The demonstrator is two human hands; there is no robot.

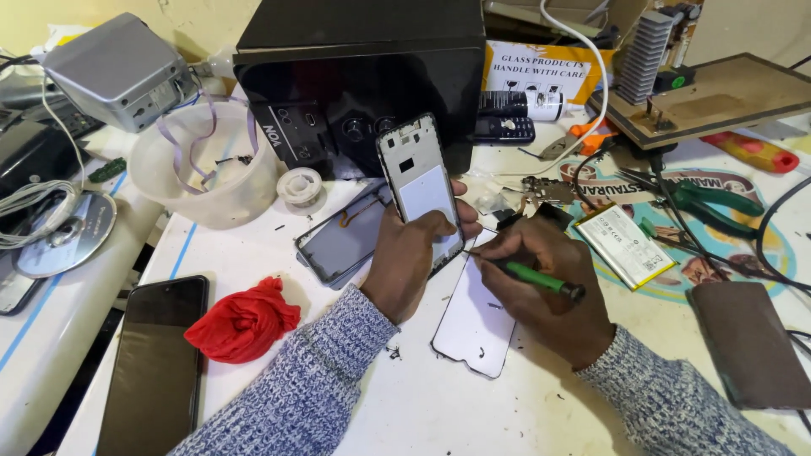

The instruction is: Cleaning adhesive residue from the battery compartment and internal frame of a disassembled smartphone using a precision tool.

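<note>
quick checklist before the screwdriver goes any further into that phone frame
1. Left hand grips the phone frame firmly, held upright off the table: ok.
2. Right hand holds the green screwdriver in a pen-like grip: ok.
3. Tip seated at the frame's lower edge: cannot tell, the fingers hide it.
4. White panel lying flat under the hands, out of the tool's path: ok.
5. Battery apart from the hands, to the right: ok.
6. Table near the work free of debris: not ok, dark specks lie scattered there.
</note>
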